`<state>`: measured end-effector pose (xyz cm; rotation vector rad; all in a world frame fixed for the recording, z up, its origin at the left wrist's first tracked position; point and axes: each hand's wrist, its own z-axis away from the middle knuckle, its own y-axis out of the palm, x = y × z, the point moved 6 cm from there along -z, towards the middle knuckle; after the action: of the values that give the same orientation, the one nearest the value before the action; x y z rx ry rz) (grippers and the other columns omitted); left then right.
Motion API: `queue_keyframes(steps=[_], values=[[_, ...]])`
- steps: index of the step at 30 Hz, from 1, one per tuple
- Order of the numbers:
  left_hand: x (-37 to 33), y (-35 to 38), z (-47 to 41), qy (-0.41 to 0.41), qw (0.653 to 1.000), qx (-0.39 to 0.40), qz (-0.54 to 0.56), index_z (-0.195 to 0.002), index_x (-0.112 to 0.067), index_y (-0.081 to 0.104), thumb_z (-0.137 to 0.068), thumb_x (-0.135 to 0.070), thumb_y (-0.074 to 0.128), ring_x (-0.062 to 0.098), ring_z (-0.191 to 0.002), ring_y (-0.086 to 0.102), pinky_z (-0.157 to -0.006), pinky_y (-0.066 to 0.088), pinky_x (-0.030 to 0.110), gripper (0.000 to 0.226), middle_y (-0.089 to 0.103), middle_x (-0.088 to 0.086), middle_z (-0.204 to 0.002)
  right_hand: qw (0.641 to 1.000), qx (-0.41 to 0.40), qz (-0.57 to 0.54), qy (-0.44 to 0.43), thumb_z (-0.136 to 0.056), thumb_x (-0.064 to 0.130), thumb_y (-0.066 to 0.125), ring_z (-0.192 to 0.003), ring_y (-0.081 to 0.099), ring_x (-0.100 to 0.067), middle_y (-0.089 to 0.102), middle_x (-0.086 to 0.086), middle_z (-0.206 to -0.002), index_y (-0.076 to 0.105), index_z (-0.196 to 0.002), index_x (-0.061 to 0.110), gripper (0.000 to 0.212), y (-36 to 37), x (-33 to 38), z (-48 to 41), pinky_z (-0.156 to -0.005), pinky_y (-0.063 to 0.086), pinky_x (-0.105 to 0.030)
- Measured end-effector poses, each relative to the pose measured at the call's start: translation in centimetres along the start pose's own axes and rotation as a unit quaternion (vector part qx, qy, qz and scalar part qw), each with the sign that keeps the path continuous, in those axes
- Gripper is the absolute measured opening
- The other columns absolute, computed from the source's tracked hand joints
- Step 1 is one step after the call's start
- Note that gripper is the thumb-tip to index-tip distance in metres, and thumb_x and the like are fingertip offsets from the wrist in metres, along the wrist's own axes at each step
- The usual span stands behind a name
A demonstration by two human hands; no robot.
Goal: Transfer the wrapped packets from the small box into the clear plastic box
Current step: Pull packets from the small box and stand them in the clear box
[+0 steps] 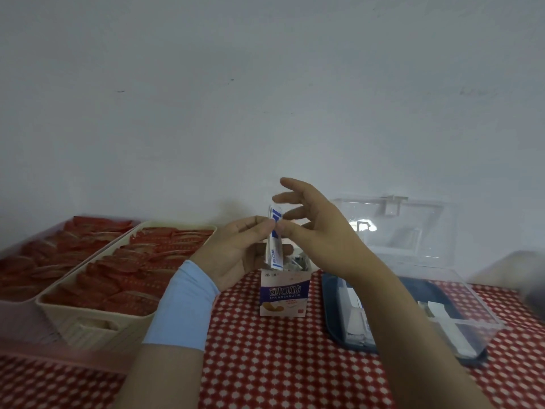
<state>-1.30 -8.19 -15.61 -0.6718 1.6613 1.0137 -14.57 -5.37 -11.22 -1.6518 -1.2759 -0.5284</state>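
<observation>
A plain pale grey-white wall fills the upper half of the frame and more, evenly and dimly lit, with a few small dark marks in its middle band. Below it, across the bottom of the frame, runs a tabletop covered by a red cloth with a regular pattern of small white shapes. At the lower left of the frame a cream basket with a slotted handle sits beside a pink tray, both on the cloth and both filled with rows of red wrappers.
</observation>
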Motion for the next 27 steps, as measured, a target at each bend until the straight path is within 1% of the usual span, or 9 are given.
queue_keyframes(steps=[3,5,7,11,15,17,19,20,27], values=[[-0.1,-0.4,-0.1,0.002,0.999,-0.041,0.01,-0.11,-0.005,0.066,-0.084,-0.03,0.061,0.025,-0.082,0.073,-0.071,0.062,0.039,0.036,0.075,0.01,-0.099,0.995,0.09,0.044,-0.02,-0.072,0.031,0.09,-0.135,0.035,0.013,0.032,0.03,-0.152,0.02,-0.15,0.055,0.107,0.7,0.5,0.7,-0.099,0.043,-0.017],[-0.1,-0.5,-0.2,0.005,0.998,-0.059,0.028,-0.112,-0.005,0.066,-0.084,-0.03,0.062,0.027,-0.083,0.074,-0.069,0.062,0.04,0.037,0.076,0.009,-0.099,0.989,0.12,0.08,-0.028,-0.064,0.03,0.094,-0.134,0.03,0.018,0.027,0.03,-0.154,0.016,-0.149,0.058,0.119,1.3,0.5,0.8,-0.094,0.04,-0.006],[0.1,-0.5,-0.2,0.0,0.998,-0.054,0.022,-0.115,-0.005,0.066,-0.084,-0.031,0.062,0.028,-0.086,0.074,-0.066,0.062,0.038,0.041,0.075,0.01,-0.103,0.989,0.11,0.093,-0.035,-0.065,0.027,0.094,-0.123,0.039,0.021,0.035,0.023,-0.149,0.021,-0.149,0.054,0.115,1.7,0.4,0.7,-0.082,0.039,0.003],[0.4,0.0,-0.1,-0.019,1.0,-0.012,0.002,-0.116,-0.003,0.066,-0.085,-0.03,0.063,0.029,-0.094,0.072,-0.065,0.06,0.034,0.041,0.071,0.016,-0.118,0.992,0.068,0.102,-0.03,-0.068,0.027,0.092,-0.108,0.048,0.02,0.048,0.019,-0.134,0.031,-0.145,0.05,0.101,1.5,0.1,0.6,-0.076,0.044,0.0],[0.1,-0.4,-0.1,-0.008,0.999,-0.054,0.007,-0.109,-0.003,0.067,-0.081,-0.026,0.065,0.027,-0.087,0.074,-0.072,0.062,0.04,0.036,0.074,0.012,-0.109,0.992,0.093,0.08,0.0,-0.067,0.038,0.091,-0.131,0.038,0.015,0.038,0.026,-0.149,0.018,-0.15,0.055,0.112,1.2,-0.5,0.6,-0.093,0.042,-0.007],[-0.3,-1.3,0.0,0.012,0.995,-0.095,-0.001,-0.109,0.003,0.064,-0.086,-0.022,0.064,0.026,-0.083,0.074,-0.069,0.063,0.04,0.033,0.073,0.013,-0.108,0.994,0.053,0.088,0.035,-0.081,0.042,0.079,-0.127,0.044,0.01,0.048,0.026,-0.141,0.035,-0.147,0.047,0.079,0.1,-1.6,0.5,-0.099,0.044,-0.02],[-0.6,-2.2,0.1,0.02,0.992,-0.119,-0.026,-0.115,0.01,0.059,-0.095,-0.014,0.058,0.027,-0.085,0.075,-0.068,0.062,0.035,0.031,0.072,0.016,-0.111,0.98,-0.004,0.19,0.065,-0.095,0.034,0.064,-0.101,0.057,0.006,0.063,0.024,-0.111,0.064,-0.125,0.037,0.031,-1.2,-2.7,0.2,-0.089,0.051,-0.026],[-0.6,-2.5,0.1,0.02,0.991,-0.126,-0.039,-0.119,0.012,0.056,-0.098,-0.013,0.056,0.028,-0.087,0.075,-0.069,0.062,0.034,0.032,0.072,0.016,-0.113,0.963,-0.011,0.256,0.081,-0.097,0.029,0.06,-0.09,0.059,0.004,0.066,0.023,-0.102,0.07,-0.114,0.035,0.021,-1.5,-3.2,0.1,-0.085,0.052,-0.025],[-0.5,-3.0,-0.1,0.024,0.987,-0.14,-0.069,-0.111,0.009,0.06,-0.098,-0.012,0.057,0.029,-0.092,0.075,-0.07,0.062,0.032,0.025,0.07,0.017,-0.119,0.884,0.098,0.439,0.126,-0.088,0.043,0.072,-0.089,0.063,-0.005,0.073,0.017,-0.1,0.074,-0.107,0.041,0.019,0.9,-4.5,-0.3,-0.074,0.051,-0.024]])
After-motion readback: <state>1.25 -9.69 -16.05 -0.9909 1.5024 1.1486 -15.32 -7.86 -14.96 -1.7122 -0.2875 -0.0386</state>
